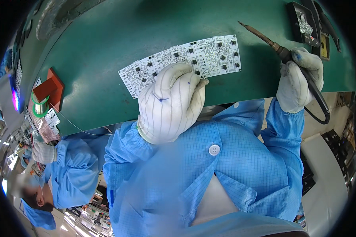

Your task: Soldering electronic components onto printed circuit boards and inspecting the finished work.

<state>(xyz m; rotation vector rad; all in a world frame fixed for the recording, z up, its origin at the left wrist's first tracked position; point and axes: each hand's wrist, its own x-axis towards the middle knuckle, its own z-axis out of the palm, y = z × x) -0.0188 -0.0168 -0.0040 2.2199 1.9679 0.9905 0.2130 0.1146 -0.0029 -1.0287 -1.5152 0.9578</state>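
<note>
My left hand, in a white striped glove, is closed over the near edge of a long white circuit board panel lying on the green mat. A thin wire end shows at its fingertips above the board; the palm side is hidden. Solder wire from a green-rimmed spool at the left runs toward my left sleeve and passes out of sight. My right hand, gloved too, is wrapped round the black handle of a soldering iron. The iron's tip points up and left, apart from the board.
Red-brown blocks lie beside the spool, with small white boards near them. At the far right are a black tray of solder scraps and a black iron stand. A co-worker in blue sits at the left.
</note>
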